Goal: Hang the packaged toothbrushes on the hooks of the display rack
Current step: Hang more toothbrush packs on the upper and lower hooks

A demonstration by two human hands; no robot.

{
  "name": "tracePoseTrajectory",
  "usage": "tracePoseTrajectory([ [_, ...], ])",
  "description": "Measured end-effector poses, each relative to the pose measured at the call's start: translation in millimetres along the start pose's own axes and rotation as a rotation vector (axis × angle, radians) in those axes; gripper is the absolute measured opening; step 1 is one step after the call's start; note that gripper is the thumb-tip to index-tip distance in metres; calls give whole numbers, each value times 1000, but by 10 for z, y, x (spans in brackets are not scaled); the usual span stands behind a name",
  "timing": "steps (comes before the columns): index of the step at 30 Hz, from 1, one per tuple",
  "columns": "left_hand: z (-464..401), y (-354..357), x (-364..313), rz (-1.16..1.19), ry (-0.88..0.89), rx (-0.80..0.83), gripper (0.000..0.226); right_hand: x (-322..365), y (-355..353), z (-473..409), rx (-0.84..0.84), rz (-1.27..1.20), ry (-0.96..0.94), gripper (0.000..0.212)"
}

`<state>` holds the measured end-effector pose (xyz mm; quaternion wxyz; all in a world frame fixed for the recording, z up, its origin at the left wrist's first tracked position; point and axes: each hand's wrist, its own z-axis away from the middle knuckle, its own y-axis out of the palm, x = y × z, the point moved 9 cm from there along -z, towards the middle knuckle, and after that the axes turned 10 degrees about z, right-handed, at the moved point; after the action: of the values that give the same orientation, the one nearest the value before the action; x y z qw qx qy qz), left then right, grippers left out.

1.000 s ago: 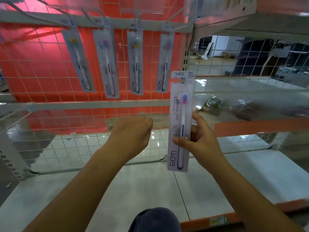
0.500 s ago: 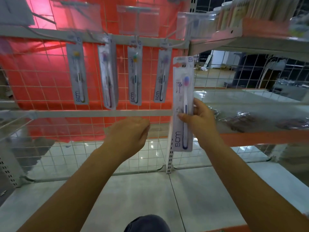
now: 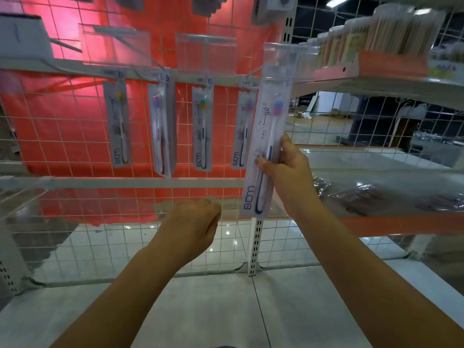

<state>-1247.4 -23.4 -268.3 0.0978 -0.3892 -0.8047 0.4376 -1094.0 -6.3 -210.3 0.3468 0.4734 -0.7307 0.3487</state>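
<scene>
While the right hand holds it up: the held toothbrush pack (image 3: pixel 267 144) stands tall in the middle right of the frame.
Long way of the pack: it runs up and down, with the top leaning a little to the right.
Which way it points: the pink and blue brush head is up, and the handle end with the dark letters is down.
Top of the pack: it reaches up in front of a clear tag holder (image 3: pixel 288 59), beside the white rail (image 3: pixel 62 71); the pictures do not show if it is on a hook.
Right hand (image 3: pixel 286 172): the thumb is on the front of the pack and the fingers curl round its right edge, so it pinches the pack near the middle.
Left hand (image 3: pixel 193 227): it is lower, in the middle of the frame, with the fingers curled in to a loose fist; nothing can be seen in it, and it touches no pack.
Hanging packs: four packs hang in a row from the rail at upper left to middle, all straight down with brush heads up.
First pack (image 3: pixel 118 124): yellow head.
Second pack (image 3: pixel 160 129): pink head.
Third pack (image 3: pixel 203 126): green and yellow head.
Fourth pack (image 3: pixel 243 129): purple head, just left of the held pack.
Behind them: a white wire grid (image 3: pixel 75 136) with red sheet behind it.
Upper right: a shelf (image 3: pixel 391 69) with blurry boxes on it.
</scene>
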Motion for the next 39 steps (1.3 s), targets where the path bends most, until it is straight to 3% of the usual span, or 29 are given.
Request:
tracePoseTrajectory([
  [3, 10, 98, 92, 15, -7, 24, 10, -150, 80, -108, 16, 128, 50, 34],
  [12, -298, 56, 265, 0, -51, 87, 22, -423, 322, -1142, 141, 751, 212, 61],
  [20, -410, 11, 400, -72, -112, 132, 24, -545, 351, -1367, 100, 843, 248, 68],
  [26, -345, 24, 416, -84, -140, 168, 22, -497, 348, -1089, 274, 1095, 248, 98],
  [27, -316, 21, 437, -91, -156, 177, 22, -422, 323, -1037, 256, 1144, 203, 92],
  [31, -257, 27, 422, -124, -175, 191, 22, -184, 441, -736, 240, 1178, 0, 33],
  [36, -564, 54, 322, -204, -100, 218, 22, -205, 675, -430, 322, 1171, -85, 37],
  [39, -859, 65, 343, -232, -173, 279, 25, -247, 658, -365, 382, 1174, -56, 37],
])
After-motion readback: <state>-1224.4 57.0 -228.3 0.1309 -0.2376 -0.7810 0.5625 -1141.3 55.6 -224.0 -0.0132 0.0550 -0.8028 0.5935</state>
